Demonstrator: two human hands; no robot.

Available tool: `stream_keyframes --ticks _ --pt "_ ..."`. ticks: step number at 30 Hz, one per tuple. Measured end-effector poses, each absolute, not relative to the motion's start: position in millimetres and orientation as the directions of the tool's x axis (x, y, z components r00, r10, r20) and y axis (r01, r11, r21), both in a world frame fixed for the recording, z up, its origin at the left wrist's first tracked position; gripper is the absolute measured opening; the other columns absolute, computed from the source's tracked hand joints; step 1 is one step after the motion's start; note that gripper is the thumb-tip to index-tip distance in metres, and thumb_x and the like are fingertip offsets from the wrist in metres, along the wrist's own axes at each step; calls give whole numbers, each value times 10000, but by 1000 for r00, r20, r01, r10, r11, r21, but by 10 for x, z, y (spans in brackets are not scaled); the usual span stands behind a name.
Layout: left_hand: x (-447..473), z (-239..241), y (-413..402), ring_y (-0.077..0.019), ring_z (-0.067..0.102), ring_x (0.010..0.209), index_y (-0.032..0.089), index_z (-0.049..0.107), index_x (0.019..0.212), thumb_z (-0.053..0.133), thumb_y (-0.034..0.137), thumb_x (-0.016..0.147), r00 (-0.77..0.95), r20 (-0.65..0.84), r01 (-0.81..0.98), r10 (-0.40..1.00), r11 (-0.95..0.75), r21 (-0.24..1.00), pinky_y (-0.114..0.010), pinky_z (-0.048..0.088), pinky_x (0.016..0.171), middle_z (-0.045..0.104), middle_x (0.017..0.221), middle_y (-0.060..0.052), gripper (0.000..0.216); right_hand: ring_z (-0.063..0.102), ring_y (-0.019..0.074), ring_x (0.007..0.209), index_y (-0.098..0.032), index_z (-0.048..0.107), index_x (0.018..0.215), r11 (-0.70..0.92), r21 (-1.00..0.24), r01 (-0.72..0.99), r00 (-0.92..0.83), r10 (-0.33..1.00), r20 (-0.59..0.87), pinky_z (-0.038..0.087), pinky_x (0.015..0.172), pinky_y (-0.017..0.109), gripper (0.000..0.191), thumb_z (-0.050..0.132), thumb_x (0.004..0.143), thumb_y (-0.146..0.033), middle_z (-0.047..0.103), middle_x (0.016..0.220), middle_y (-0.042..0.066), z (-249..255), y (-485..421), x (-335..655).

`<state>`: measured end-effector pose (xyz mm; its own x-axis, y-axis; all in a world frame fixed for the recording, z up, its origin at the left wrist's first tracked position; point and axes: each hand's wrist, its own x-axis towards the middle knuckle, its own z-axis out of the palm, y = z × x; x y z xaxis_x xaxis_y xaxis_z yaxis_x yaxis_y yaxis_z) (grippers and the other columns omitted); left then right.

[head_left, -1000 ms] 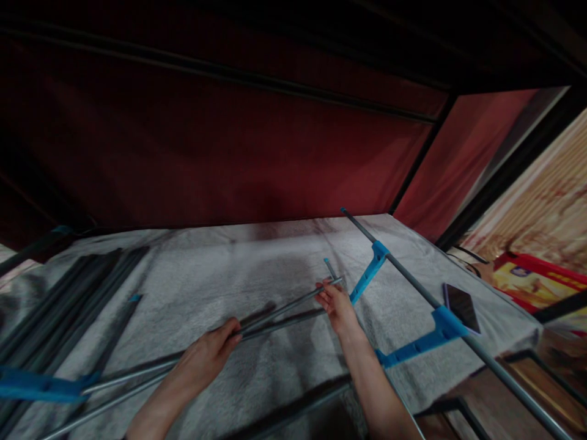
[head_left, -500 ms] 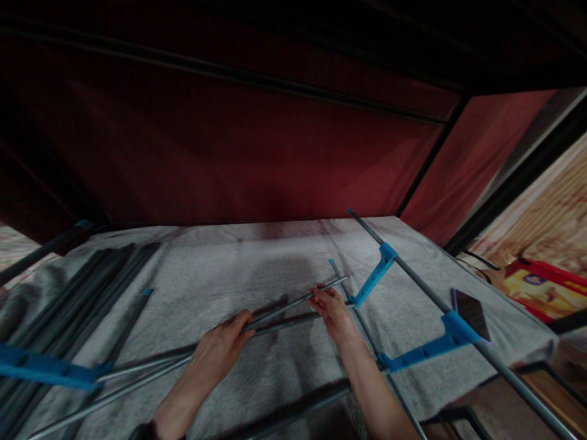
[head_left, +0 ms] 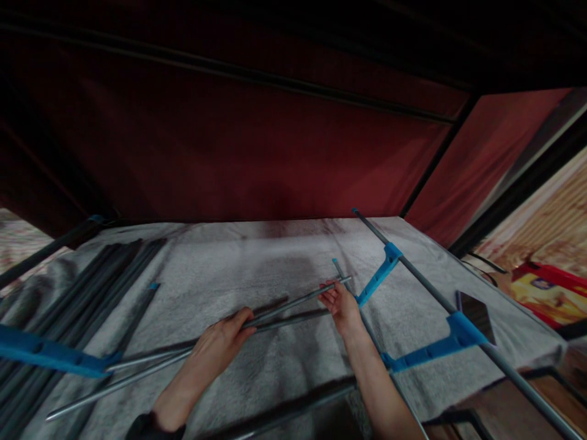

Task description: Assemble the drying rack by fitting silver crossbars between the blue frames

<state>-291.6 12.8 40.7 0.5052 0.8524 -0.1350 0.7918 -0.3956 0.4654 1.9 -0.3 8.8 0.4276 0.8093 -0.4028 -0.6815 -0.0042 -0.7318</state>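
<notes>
Left hand (head_left: 229, 336) and right hand (head_left: 340, 305) both on a slim silvery-grey metal rod (head_left: 302, 299)

From where I stand, the slim rod slants from the lower left of the frame to just right of the centre. The left hand is clamped on it below the centre, where it crosses a second thin grey metal rod (head_left: 293, 319); I can't tell whether that one is gripped too. The right hand, well apart from the left, pinches the slim rod near its right end between thumb and bent fingers. That end overlaps a narrow blue-tipped grey rod (head_left: 373, 330) in my view; whether they touch I can't tell.

On the right, a long grey metal pole (head_left: 426, 285) carries a far blue plastic bracket (head_left: 378, 275) and a near blue plastic bracket (head_left: 426, 354), both reaching to the blue-tipped rod. At the lower left, another blue plastic bracket (head_left: 50, 354) meets the second rod's left end, above a row of dark grey tubes (head_left: 92, 293).

Everything lies over a pale grey plush cloth (head_left: 206, 269), with a dark-screened phone (head_left: 476, 315) beside the long pole. A deep red fabric wall (head_left: 252, 153) fills the upper frame; a red-and-yellow box (head_left: 548, 290) sits at the right edge.
</notes>
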Motion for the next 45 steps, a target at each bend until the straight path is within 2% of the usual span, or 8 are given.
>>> stream_keyframes --ticks 4,14,22,29,34,39,45 --pt "-2932 408 143 -222 670 915 246 533 1069 438 309 921 494 -123 786 861 -382 486 -307 434 786 687 985 -31 187 677 147 645 -181 643 773 -7 -725 -689 434 798 -419 579 654 279 217 553 887 -343 728 705 54 104 -10 86" --pt "-3006 337 192 -208 669 894 242 567 1072 446 286 913 512 -73 765 856 -416 492 -294 432 768 693 989 -30 204 678 136 664 -191 646 793 71 -739 -670 490 791 -367 584 632 259 252 534 897 -393 715 727 38 -11 -2 210" --pt "-3147 372 248 -245 678 927 240 609 1078 443 300 920 435 -104 843 894 -364 396 -323 466 789 712 997 -56 237 684 138 665 -207 643 764 116 -740 -663 512 792 -334 597 653 268 233 555 884 -387 717 705 19 -39 6 271" --pt "-2973 398 155 -255 682 936 227 588 1116 435 287 956 456 -19 850 890 -429 307 -332 472 786 713 990 -70 230 692 126 674 -203 658 763 39 -757 -652 449 824 -344 602 666 251 57 665 778 -257 733 737 26 -44 15 162" --pt "-2869 411 94 -230 669 919 226 584 1081 459 223 951 481 55 831 875 -475 290 -318 461 777 695 992 -59 181 703 136 712 -180 689 791 -48 -760 -649 341 874 -346 619 726 278 66 720 741 -212 745 750 28 -89 -7 33" --pt "-3055 443 131 -236 648 919 217 623 1006 496 173 919 386 84 879 919 -394 269 -345 441 832 680 999 -75 160 704 117 723 -174 692 793 -55 -771 -635 373 852 -368 626 730 255 42 709 755 -177 742 772 8 -140 -9 132" --pt "-3257 520 132 -233 629 958 206 652 998 486 119 882 271 107 902 957 -291 318 -369 386 931 681 1024 -96 220 705 107 726 -170 682 766 -64 -780 -622 399 831 -387 625 767 246 37 666 787 -144 723 755 -2 -224 -5 258"
